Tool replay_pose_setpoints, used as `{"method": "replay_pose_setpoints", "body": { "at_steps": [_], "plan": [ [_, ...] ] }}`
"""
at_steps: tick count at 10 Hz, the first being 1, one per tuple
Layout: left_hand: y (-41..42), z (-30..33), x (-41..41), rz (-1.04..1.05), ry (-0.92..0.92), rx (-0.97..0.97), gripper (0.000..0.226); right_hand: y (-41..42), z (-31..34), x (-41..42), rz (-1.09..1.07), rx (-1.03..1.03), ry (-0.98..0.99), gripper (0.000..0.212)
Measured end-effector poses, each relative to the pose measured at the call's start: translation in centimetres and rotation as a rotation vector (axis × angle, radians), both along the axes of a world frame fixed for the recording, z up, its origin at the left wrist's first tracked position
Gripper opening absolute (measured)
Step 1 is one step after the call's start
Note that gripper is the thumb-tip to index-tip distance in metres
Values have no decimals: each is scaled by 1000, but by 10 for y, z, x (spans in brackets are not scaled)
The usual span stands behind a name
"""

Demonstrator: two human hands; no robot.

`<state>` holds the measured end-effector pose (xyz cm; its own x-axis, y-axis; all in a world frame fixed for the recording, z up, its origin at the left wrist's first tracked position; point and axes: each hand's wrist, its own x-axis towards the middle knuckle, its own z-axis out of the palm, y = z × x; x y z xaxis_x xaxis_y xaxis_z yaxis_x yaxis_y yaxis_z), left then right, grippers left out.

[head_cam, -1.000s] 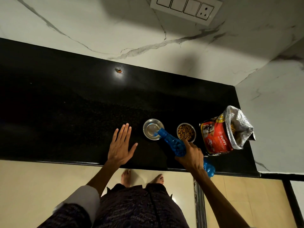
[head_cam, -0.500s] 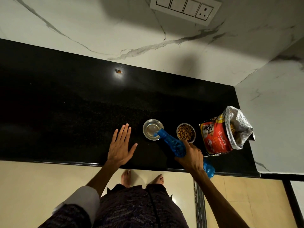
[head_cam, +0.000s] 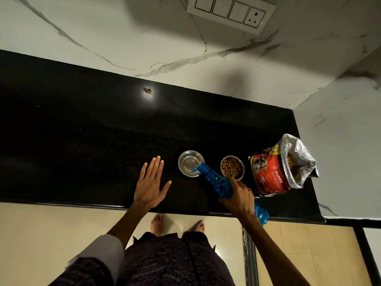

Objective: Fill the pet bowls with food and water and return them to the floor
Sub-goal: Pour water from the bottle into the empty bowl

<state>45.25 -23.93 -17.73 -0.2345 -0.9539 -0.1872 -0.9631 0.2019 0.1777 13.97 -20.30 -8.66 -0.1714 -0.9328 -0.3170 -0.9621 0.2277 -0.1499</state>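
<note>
right hand (head_cam: 239,198) grips blue ribbed plastic bottle (head_cam: 218,182); long axis tilts, mouth over round steel water bowl (head_cam: 190,163). left hand (head_cam: 149,187) flat, splayed, empty, just beside bowl.

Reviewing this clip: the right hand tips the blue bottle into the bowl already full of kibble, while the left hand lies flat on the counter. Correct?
Not quite. In the head view the right hand tips the blue bottle into the other steel bowl, left of the kibble bowl. The left hand does lie flat on the counter.
</note>
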Motion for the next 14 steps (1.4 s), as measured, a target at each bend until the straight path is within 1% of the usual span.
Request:
{"method": "replay_pose_setpoints", "body": {
  "at_steps": [7, 12, 14],
  "plan": [
    [2, 1, 0, 1, 8, -24, 84, 3, 1, -1, -4, 1, 11, 94],
    [1, 1, 0, 0, -13, 2, 85, 4, 1, 0, -1, -6, 18, 94],
    [1, 2, 0, 4, 30, -12, 84, 3, 2, 0, 4, -11, 19, 94]
  ]
}}
